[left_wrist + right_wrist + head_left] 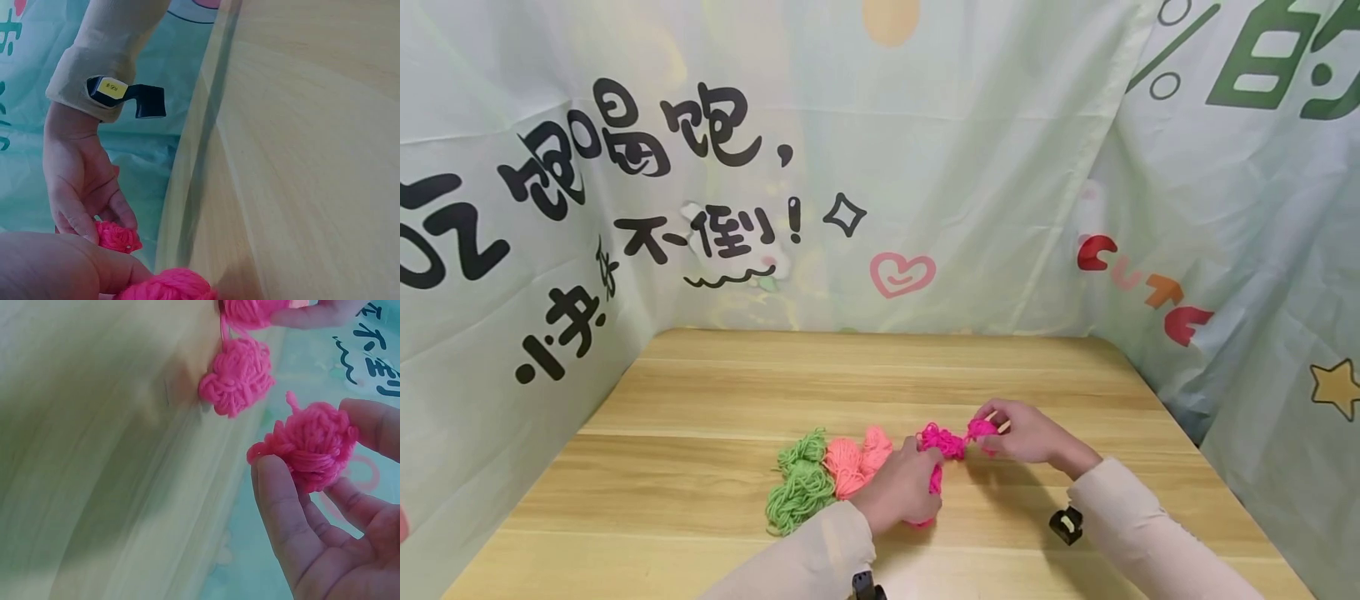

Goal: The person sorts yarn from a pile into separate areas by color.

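Observation:
Bright pink yarn lies in clumps at the middle of the table. My right hand holds a small pink yarn ball between thumb and fingers, lifted off the wood. Beside it, a second pink clump rests on the table; strands link it to the yarn at my left hand. That hand grips a larger pink yarn bundle, mostly hidden under its fingers in the head view. Left of it sit a coral yarn bundle and a green yarn bundle.
The wooden table has printed cloth hanging behind it and along both sides. A small black device is on the right sleeve, and another black device is at the left sleeve.

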Demonstrator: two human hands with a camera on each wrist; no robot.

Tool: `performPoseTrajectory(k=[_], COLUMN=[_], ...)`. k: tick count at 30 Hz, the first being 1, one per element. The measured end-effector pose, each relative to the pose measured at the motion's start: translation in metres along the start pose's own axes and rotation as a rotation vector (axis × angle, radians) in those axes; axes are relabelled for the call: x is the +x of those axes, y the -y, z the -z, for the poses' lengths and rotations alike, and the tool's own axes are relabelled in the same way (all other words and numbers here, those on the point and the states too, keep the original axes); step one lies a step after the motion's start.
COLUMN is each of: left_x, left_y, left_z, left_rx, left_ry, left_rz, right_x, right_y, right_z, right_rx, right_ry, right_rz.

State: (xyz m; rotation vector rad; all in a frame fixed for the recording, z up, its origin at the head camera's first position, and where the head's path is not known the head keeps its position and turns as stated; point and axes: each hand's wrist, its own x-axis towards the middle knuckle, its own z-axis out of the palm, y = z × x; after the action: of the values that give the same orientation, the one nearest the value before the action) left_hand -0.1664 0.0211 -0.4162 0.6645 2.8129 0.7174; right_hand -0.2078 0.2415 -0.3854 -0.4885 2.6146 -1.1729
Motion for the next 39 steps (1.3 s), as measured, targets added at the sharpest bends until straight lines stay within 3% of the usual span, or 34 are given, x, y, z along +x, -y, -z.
performPoseTrajectory(k=[7, 12, 18, 21, 30, 39], left_x=[0.004, 0.005, 0.006, 0.007, 0.011, 0.015], left_y=[0.005, 0.008, 0.011, 0.013, 0.015, 0.018], left_z=[0.002, 0.008, 0.013, 0.014, 0.017, 0.020], left_rx=[-0.060, -0.202, -0.544, -0.727, -1.203, -1.431], left_ry=[-0.011, -0.020, -0.035, -0.027, 0.021, 0.082], left_rz=[-0.036, -0.040, 0.033, 0.093, 0.179, 0.190], right_x=[0.001, 0.003, 0.003, 0.002, 0.003, 0.003], right_y=[-0.002, -0.004, -0.005, -0.007, -0.011, -0.013], right_z=[0.006, 0.010, 0.015, 0.017, 0.019, 0.022], right_rx=[0.030, 0.046, 0.071, 0.073, 0.074, 0.125], right_ry=[-0.013, -0.019, -0.026, -0.030, -0.038, -0.033], right_rz=[-0.031, -0.031, -0.057, -0.072, -0.089, -0.093])
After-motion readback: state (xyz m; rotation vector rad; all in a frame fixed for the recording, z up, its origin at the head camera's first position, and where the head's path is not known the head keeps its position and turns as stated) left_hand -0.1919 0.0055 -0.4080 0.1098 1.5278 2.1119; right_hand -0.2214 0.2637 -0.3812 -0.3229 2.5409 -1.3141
